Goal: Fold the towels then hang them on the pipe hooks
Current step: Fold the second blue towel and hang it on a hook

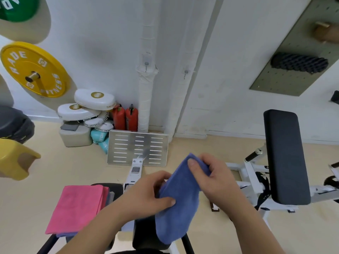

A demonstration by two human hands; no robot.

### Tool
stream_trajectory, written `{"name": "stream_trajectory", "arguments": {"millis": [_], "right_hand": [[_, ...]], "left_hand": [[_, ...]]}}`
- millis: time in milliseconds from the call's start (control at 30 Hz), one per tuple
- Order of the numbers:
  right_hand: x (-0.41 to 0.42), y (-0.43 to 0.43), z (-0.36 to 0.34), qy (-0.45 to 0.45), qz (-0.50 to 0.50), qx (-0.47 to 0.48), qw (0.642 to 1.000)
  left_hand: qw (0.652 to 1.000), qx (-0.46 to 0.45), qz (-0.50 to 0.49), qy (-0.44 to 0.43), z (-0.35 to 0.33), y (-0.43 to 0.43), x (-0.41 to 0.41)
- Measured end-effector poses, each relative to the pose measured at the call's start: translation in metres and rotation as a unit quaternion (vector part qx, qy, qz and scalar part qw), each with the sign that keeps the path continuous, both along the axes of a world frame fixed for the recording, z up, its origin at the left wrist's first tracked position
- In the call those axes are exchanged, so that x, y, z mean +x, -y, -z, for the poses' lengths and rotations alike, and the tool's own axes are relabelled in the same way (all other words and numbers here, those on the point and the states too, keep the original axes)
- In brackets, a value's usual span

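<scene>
We saw bright, even indoor light, soft shadows on the white wall point(102, 43), and edges bowed and slightly blurred.

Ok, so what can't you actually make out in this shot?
Head view, all of it:
- Blue towel: its fold lines, covered by the left hand and right hand gripping it.
- Pile under the pink towel: only thin edges show, count unclear.
- Pipe hooks: too small to judge their shape.
- Green plate: cut off by the top edge.
</scene>
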State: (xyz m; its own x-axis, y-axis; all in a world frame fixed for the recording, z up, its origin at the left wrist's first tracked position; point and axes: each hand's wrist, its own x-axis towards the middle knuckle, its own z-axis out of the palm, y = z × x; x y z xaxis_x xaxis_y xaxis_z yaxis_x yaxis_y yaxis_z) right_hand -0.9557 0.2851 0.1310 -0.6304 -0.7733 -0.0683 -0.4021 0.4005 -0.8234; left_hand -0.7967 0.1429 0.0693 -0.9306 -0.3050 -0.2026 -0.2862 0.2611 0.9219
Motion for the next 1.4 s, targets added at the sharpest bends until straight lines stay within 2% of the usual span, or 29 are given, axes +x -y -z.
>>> {"name": "stream_trajectory", "arguments": {"millis": [133,233,333,433,600,700,833,967,1100,1200,1333,1400], "right_hand": [[-0.022,-0.013,0.005,-0.009,0.13,-0.008,0.991],[-0.035,-0.028,0.008,-0.007,0.208,-0.02,0.978],[-0.041,-0.039,0.018,0.037,0.256,-0.024,0.966],[-0.045,-0.049,0.029,0.049,0.287,-0.011,0.957],[-0.048,-0.058,0.033,0.024,0.289,-0.005,0.957],[-0.047,-0.059,0.033,-0.002,0.28,0.004,0.96],[-0.045,-0.058,0.031,-0.032,0.258,0.019,0.965],[-0.043,-0.058,0.036,-0.05,0.246,0.037,0.967],[-0.044,-0.064,0.041,-0.038,0.262,0.037,0.964],[-0.043,-0.07,0.048,-0.029,0.269,0.049,0.961],[-0.03,-0.072,0.051,0.006,0.254,0.052,0.966],[-0.025,-0.072,0.055,0.02,0.243,0.058,0.968]], "left_hand": [[0.988,-0.103,0.021,0.113,0.031,0.001,-0.001],[0.979,-0.129,0.031,0.152,0.05,0.003,0.002],[0.984,-0.11,0.01,0.136,0.061,0.004,0.004],[0.992,-0.083,-0.04,0.082,0.061,0.005,0.005],[0.995,-0.059,-0.083,0.02,0.051,-0.001,0.016],[0.993,-0.111,-0.04,0.028,0.054,-0.005,0.018],[0.991,-0.111,-0.02,0.072,0.062,-0.006,0.019],[0.978,-0.183,0.02,0.098,0.068,-0.009,0.023],[0.983,-0.138,-0.091,0.074,0.067,-0.009,0.032],[0.983,-0.064,-0.169,0.038,0.067,-0.003,0.037],[0.952,-0.04,-0.304,0.005,0.067,0.0,0.042],[0.95,-0.036,-0.309,0.018,0.064,0.003,0.045]]}}
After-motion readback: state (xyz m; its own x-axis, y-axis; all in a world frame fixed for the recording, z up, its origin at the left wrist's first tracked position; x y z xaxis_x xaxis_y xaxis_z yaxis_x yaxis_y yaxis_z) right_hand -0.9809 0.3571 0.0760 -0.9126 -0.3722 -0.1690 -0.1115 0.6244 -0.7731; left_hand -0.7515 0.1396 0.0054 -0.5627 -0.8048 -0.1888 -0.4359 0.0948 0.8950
